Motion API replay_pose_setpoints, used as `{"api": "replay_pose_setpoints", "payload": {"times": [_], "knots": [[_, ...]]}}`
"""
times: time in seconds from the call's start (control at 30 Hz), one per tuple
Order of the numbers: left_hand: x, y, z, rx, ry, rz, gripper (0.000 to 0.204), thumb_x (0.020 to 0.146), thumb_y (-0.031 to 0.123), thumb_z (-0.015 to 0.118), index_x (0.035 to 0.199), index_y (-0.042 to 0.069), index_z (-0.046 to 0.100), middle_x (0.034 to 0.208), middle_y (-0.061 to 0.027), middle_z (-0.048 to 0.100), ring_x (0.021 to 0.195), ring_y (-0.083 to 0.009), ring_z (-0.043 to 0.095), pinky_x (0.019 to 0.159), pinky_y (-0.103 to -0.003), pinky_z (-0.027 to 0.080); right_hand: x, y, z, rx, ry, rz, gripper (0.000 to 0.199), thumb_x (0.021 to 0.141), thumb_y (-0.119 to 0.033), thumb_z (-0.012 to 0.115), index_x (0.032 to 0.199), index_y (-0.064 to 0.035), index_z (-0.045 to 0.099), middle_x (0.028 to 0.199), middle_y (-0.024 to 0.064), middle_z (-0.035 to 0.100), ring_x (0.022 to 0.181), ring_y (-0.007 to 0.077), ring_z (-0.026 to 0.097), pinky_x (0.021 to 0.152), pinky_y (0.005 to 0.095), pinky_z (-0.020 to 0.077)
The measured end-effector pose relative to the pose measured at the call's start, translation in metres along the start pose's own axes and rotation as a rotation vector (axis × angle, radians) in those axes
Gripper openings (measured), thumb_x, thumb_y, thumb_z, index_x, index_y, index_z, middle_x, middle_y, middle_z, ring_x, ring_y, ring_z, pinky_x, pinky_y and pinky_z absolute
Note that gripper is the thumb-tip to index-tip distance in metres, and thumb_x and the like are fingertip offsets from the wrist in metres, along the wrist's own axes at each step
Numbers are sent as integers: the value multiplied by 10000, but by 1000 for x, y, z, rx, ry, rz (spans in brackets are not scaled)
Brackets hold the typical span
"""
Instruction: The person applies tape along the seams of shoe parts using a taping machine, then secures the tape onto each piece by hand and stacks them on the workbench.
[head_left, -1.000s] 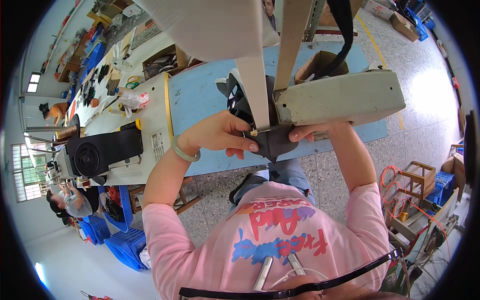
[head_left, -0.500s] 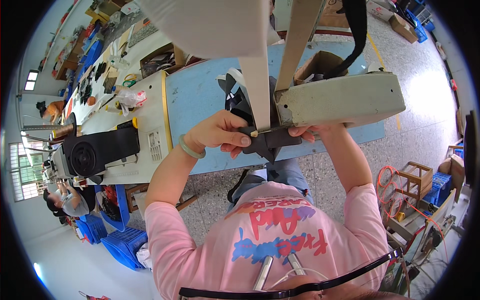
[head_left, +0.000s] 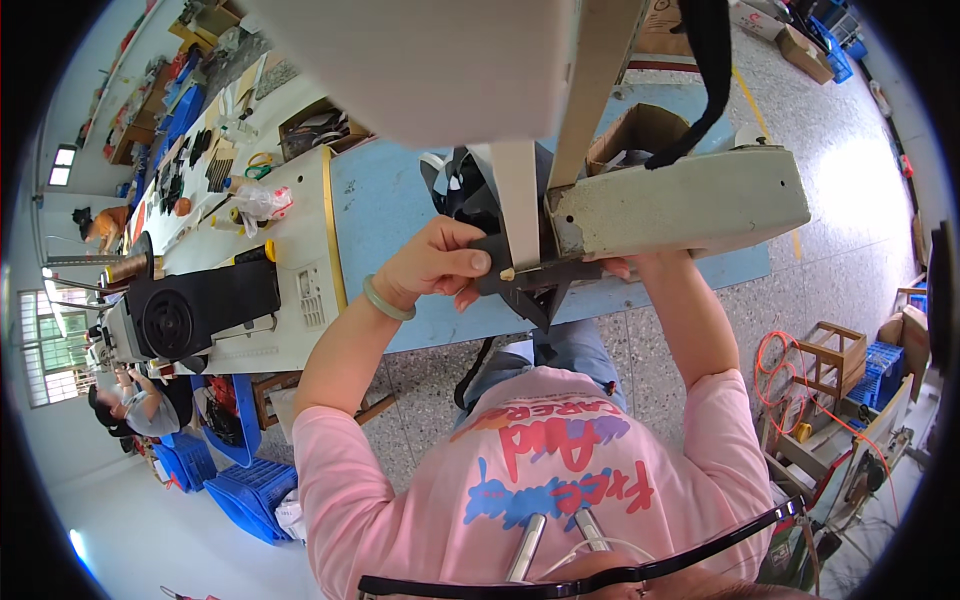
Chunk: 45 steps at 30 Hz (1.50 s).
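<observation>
A dark flat piece (head_left: 541,306), with a pointed flap hanging at its front, lies under the foot of a pale machine with a grey-beige arm (head_left: 690,205). My left hand (head_left: 440,262), with a pale bangle at the wrist, pinches the piece's left end between thumb and fingers. At its right end is my right hand (head_left: 620,266), mostly hidden beneath the machine arm; only some fingertips show, and their grip cannot be made out. A pale upright bar (head_left: 516,200) stands between the hands. Behind it lies a heap of dark pieces (head_left: 472,195).
The blue tabletop (head_left: 390,210) bears a cardboard box (head_left: 640,135) beyond the machine arm. To the left, a black sewing machine (head_left: 200,305) sits on a white table. Blue crates (head_left: 255,490) stand low at left. Two other people are in the left background.
The dark piece has turned and shifted slightly left under the machine. My left hand has moved slightly left and up; my right hand's fingers are now more hidden behind the machine arm.
</observation>
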<state>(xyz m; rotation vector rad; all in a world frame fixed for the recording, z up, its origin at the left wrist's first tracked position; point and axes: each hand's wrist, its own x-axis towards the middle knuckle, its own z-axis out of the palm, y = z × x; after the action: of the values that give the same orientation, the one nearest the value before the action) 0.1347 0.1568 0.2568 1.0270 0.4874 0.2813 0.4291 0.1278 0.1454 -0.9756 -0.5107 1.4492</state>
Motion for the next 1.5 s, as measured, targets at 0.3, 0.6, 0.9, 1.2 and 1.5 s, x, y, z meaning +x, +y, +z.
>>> {"api": "replay_pose_setpoints", "payload": {"times": [0.3, 0.6, 0.9, 1.2, 1.5], "knots": [[7, -15, -9, -222, 96, 148, 233, 920, 206, 549, 901, -24, 585, 396, 20, 382, 368, -126, 479, 459, -275, 434, 18, 12, -9, -110, -45, 32, 413, 882, -357, 510, 1037, 12, 609, 917, 76, 633, 824, 150, 606, 731, 283, 497], [-17, -42, 25, 325, 717, 545, 255, 885, 143, 614, 1121, 49, 593, 622, -2, 525, 567, -101, 545, 511, -269, 453, -53, -7, 10, -521, -13, -500, 261, 838, -189, 624, 1027, -10, 635, 999, 82, 648, 830, 147, 618, 729, 281, 511], [-7, -114, 39, 1340, 434, 739, 389, 722, 116, 733, 1098, 119, 633, 796, -53, 598, 595, -219, 561, 537, -317, 448, -107, 20, 35, -1147, -466, -874, 348, 623, -30, 773, 953, -97, 686, 885, 72, 587, 728, 229, 596, 595, 316, 492], [-2, -127, 28, 1398, 519, 895, 373, 689, 122, 746, 1049, 129, 649, 867, -21, 624, 654, -197, 596, 554, -317, 457, -105, 33, 25, -1176, -392, -1022, 368, 637, -105, 764, 991, -82, 665, 951, 66, 610, 764, 248, 609, 625, 338, 493], [-3, -103, 38, 1344, 450, 888, 263, 661, 30, 710, 908, 106, 662, 862, -29, 637, 684, -212, 620, 555, -320, 473, -98, 18, 31, -1055, -414, -1041, 287, 637, -28, 749, 911, -56, 669, 872, 70, 618, 721, 251, 584, 620, 335, 485]]}}
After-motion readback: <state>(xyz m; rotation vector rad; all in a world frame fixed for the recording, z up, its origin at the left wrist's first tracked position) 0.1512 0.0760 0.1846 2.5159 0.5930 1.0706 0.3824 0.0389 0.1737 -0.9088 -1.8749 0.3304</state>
